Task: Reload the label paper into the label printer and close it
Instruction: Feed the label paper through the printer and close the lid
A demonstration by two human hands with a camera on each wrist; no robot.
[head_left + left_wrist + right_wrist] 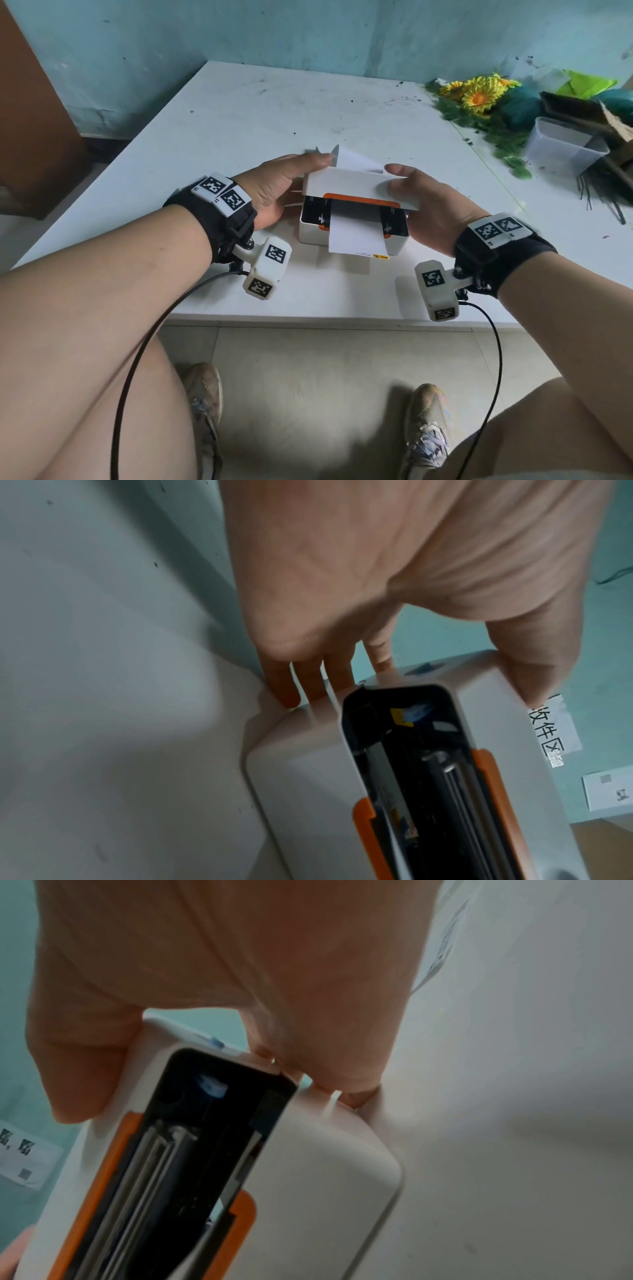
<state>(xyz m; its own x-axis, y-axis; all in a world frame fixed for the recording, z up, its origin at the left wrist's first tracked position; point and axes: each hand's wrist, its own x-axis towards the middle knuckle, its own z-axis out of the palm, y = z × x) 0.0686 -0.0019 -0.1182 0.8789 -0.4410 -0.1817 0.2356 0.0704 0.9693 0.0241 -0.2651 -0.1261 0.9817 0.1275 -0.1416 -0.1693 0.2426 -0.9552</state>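
The left hand (274, 192) holds the left end of the printer lid (359, 188), with the thumb on top and the fingers (291, 688) reaching down behind the back corner, so this hand is clamped on the lid. In the middle, the white label printer (352, 222) sits on the white table (239, 113), close to the near edge and right in front of the person. The lid is partly open, tipped up over the black inside with its orange trim (361, 198). A strip of white label paper (356, 236) comes out of the front and hangs over the front wall, and more paper (352, 159) sticks up behind the lid. The right hand (431, 212) holds the right end of the lid the same way, thumb on top and fingers tucked behind, so it is clamped on too. The step now looks like closing the lid. To do it well, both hands should push down evenly, so the lid does not twist. The paper should stay flat and straight in the middle, between the two black side guides, and its end should poke out the front. Press until it shuts tight on both sides. Both arms reach forward from the lap with wrists bent a little inward, one on each side of the printer.
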